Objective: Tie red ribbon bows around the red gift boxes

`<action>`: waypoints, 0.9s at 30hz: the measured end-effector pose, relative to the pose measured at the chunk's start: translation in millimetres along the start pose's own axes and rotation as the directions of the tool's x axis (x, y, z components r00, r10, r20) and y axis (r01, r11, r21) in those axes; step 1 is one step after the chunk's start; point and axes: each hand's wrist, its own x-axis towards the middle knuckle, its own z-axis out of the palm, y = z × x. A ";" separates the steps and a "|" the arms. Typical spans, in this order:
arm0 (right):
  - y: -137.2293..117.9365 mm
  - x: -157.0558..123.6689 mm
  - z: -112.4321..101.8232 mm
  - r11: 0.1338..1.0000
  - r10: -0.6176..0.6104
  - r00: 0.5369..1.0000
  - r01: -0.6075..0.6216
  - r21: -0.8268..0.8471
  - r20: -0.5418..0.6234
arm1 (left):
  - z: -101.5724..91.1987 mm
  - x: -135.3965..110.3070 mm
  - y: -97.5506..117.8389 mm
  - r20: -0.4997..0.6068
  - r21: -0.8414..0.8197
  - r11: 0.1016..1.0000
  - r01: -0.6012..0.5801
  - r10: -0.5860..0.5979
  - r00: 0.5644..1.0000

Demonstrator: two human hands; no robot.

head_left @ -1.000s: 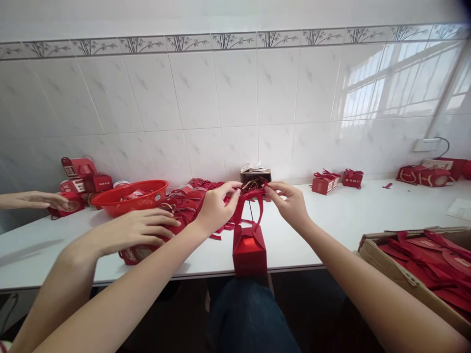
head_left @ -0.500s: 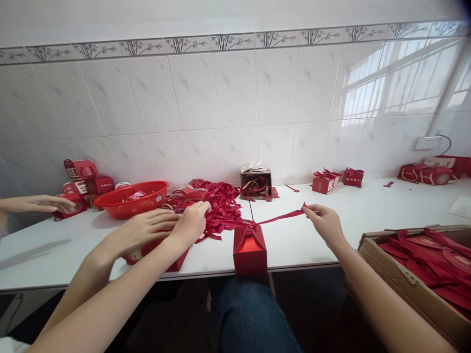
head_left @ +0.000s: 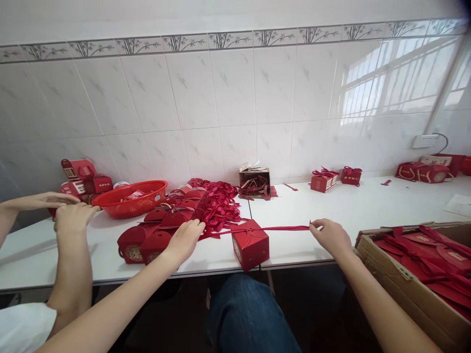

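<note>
A small red gift box [head_left: 250, 243] sits tilted at the table's front edge, a dark red ribbon [head_left: 283, 228] running across its folded top. To its left, my left hand [head_left: 186, 239] is closed on one end of the ribbon. Out to the right, my right hand [head_left: 331, 237] pinches the other end, and the ribbon is drawn straight between them. Just beyond my left hand lies a heap of loose red ribbons [head_left: 222, 203]. Several red boxes [head_left: 134, 242] stand beside my left forearm.
A co-worker's hands [head_left: 75, 211] are at the far left, near a red plastic basket [head_left: 128, 208]. An open carton [head_left: 382, 260] of flat red boxes is at the right. A small container of scraps [head_left: 254, 184] and tied boxes [head_left: 324, 180] stand by the wall.
The box has turned and tipped, and its ribbon is now pulled straight. Both my hands have moved lower. The co-worker's hand has withdrawn left from the boxes beside my left forearm.
</note>
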 end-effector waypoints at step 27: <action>-105.0 -34.7 33.6 0.826 -0.402 0.890 0.251 0.505 0.215 | 26.0 14.1 65.0 0.127 -0.606 0.777 0.170 -0.117 0.985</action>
